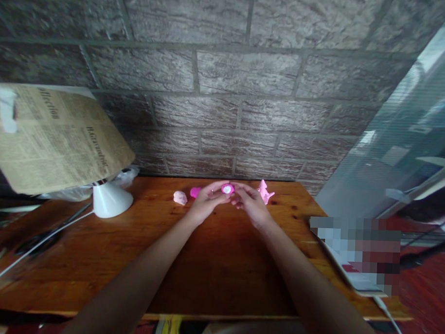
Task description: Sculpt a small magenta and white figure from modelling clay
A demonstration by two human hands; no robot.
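Both hands meet above the far part of the wooden table, around a small round bright-pink piece with a white centre. My left hand is closed on its left side, thumb below and fingers above. From the right, my right hand pinches the same piece at its edge. Just left of my left hand is a bright-pink object, partly hidden by that hand. Further left lies a pale pink lump. A pink figure with pointed parts stands beyond my right hand, partly covered by it.
A lamp with a newspaper-print shade and white base stands at left, its white cord crossing the table. A flat, partly blurred device with a cable lies at the right edge. A brick-patterned wall rises behind.
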